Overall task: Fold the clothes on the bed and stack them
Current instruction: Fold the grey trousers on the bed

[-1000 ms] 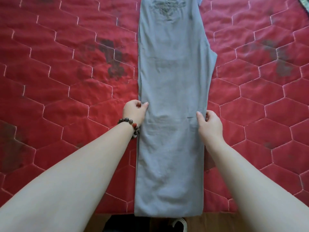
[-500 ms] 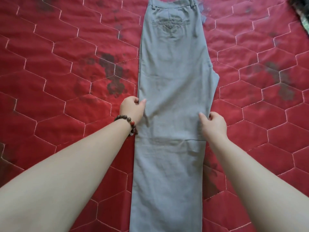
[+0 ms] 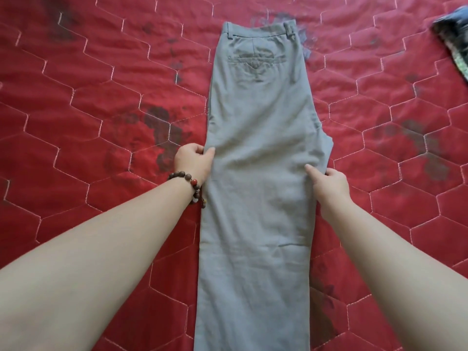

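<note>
Grey trousers (image 3: 258, 138) lie folded lengthwise on the bed, waistband at the far end, legs running toward me past the bottom of the view. A back pocket faces up near the waistband. My left hand (image 3: 193, 163), with a bead bracelet on its wrist, pinches the left edge of the trousers about mid-length. My right hand (image 3: 328, 182) pinches the right edge at about the same height, thumb on top of the cloth. The fabric wrinkles slightly between the two hands.
A red quilted bedspread (image 3: 101, 102) with a hexagon stitch pattern and dark flower prints covers the bed. Another piece of patterned cloth (image 3: 455, 44) lies at the far right edge, only partly in view.
Both hands have slid up the trouser edges toward the waistband. The view has tilted up, so the waistband shows and the leg hems and bed edge have dropped out of sight.
</note>
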### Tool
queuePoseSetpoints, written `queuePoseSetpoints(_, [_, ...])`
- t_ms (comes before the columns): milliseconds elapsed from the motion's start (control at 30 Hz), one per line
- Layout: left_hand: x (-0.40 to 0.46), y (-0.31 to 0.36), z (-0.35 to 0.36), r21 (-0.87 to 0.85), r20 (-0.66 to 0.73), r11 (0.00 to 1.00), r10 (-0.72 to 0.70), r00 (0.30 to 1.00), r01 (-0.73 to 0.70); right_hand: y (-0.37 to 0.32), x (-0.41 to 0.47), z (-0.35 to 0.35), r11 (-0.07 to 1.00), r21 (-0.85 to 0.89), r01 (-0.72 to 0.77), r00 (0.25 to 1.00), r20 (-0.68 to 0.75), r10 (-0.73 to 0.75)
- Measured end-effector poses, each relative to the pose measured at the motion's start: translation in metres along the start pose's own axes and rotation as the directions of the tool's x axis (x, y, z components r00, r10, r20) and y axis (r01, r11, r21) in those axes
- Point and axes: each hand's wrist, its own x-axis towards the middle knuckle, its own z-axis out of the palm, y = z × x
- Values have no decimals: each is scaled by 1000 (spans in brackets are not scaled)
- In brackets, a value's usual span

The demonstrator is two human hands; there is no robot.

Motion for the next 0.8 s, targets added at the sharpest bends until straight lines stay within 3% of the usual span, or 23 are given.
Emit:
queuePoseSetpoints(67, [19, 16, 1, -32, 28, 999, 13, 1000, -12, -11, 9, 2, 1000, 19, 5, 1000, -17, -5])
queuePoseSetpoints(200, [52, 42, 3, 8, 68, 999, 45, 997, -46, -22, 24, 10, 994, -100, 43, 995, -86, -51])
queuePoseSetpoints(367, [56, 40, 1, 55, -58, 998, 27, 998, -24, -21, 29, 19, 973, -229, 17, 975, -211, -67])
queuePoseSetpoints(600, [99, 76, 3, -102, 22, 994, -44, 999, 46, -29, 40, 26, 990, -137, 12, 959, -278, -50])
queuePoseSetpoints(733, [113, 77, 6, -124, -81, 992, -49, 995, 39, -30, 35, 20, 974, -223, 27, 947, -306, -96])
queuePoseSetpoints(800, [110, 75, 3, -53, -161, 998, 24, 987, -33, -33, 27, 21, 915, -392, 91, 897, -366, -246])
